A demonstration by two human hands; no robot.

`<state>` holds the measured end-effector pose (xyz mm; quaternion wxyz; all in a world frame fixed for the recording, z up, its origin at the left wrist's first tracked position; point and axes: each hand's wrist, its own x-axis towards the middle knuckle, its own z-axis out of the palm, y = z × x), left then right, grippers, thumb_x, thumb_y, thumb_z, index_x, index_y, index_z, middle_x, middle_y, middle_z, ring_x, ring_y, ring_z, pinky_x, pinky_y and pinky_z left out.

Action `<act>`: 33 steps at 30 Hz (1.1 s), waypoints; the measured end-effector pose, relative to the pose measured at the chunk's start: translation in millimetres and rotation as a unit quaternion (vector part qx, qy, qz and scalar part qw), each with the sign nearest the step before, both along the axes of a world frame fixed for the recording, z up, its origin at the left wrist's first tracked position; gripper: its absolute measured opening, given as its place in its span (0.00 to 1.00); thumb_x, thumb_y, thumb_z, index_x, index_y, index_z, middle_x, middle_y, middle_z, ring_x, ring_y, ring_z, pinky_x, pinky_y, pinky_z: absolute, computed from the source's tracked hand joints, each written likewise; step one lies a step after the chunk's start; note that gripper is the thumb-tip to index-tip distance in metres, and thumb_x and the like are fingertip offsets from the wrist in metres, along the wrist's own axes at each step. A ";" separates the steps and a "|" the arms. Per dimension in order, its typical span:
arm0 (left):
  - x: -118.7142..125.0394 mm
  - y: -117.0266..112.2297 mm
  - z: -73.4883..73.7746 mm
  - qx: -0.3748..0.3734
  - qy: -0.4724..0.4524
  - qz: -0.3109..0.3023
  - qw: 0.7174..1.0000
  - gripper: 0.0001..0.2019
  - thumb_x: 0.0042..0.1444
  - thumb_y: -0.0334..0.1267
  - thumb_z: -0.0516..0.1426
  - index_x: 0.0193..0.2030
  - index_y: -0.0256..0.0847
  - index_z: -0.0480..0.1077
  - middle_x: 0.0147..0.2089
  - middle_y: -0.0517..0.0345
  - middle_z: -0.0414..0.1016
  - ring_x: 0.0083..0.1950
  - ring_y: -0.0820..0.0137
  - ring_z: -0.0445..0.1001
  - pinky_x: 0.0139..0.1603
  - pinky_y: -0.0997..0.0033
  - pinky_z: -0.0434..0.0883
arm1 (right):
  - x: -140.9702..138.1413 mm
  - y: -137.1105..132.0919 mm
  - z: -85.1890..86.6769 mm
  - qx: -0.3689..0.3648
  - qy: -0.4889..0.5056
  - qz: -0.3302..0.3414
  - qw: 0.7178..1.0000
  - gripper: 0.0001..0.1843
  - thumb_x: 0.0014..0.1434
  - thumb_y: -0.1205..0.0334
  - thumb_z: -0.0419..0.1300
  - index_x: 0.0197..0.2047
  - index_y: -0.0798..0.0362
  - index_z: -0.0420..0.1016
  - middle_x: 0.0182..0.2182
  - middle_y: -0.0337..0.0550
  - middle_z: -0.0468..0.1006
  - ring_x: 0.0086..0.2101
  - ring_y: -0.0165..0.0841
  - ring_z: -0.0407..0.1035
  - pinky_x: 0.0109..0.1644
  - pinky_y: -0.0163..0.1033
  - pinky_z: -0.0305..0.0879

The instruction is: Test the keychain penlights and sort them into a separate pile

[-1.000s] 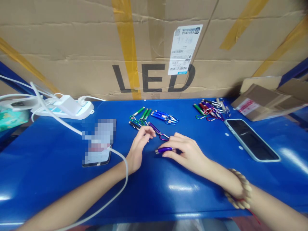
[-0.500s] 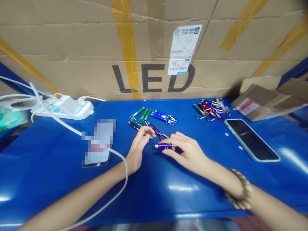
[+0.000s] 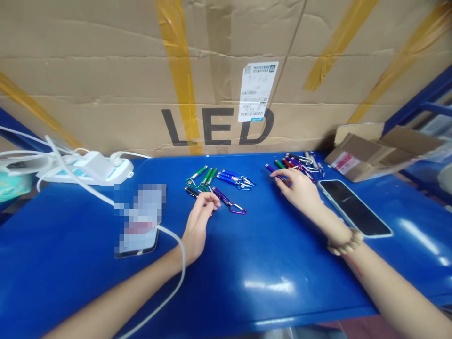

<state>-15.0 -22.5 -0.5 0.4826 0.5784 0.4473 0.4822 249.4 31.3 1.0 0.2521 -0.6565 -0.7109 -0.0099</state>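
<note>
A purple keychain flashlight (image 3: 270, 168) slants forward-left from the nearer, curled right hand (image 3: 302, 191); the left hand (image 3: 197, 223) curls by a black flashlight (image 3: 191, 191); whether either pinches anything is unclear.

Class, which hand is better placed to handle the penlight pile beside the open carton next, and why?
Probably the right hand: it is at the pile, fingertips by a purple penlight. The left hand is farther off, near the black penlight.
</note>
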 end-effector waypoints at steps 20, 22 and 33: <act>2.5 -1.7 5.2 -0.026 0.031 0.012 0.999 0.04 0.57 0.37 0.50 0.35 0.41 0.63 0.36 0.58 0.65 0.39 0.69 0.64 0.40 0.71 0.60 | -24.1 -6.2 -0.5 0.047 -0.071 0.139 0.987 0.19 0.65 0.54 0.48 0.52 0.53 0.70 0.51 0.51 0.71 0.51 0.42 0.64 0.52 0.50 0.57; 2.6 -1.7 5.9 -0.030 0.035 0.013 0.999 0.04 0.56 0.37 0.50 0.34 0.41 0.63 0.35 0.59 0.65 0.38 0.69 0.64 0.40 0.71 0.60 | -31.8 -9.0 -2.4 0.016 -0.074 0.192 0.979 0.20 0.65 0.54 0.47 0.57 0.52 0.66 0.56 0.51 0.68 0.55 0.42 0.61 0.54 0.50 0.55; 1.9 -3.4 7.9 -0.019 0.054 0.002 0.998 0.05 0.54 0.37 0.50 0.30 0.40 0.63 0.32 0.60 0.65 0.34 0.70 0.61 0.38 0.71 0.59 | -32.7 -7.6 -7.6 0.017 -0.047 0.186 0.981 0.13 0.63 0.57 0.50 0.44 0.50 0.74 0.44 0.48 0.76 0.45 0.41 0.70 0.48 0.51 0.64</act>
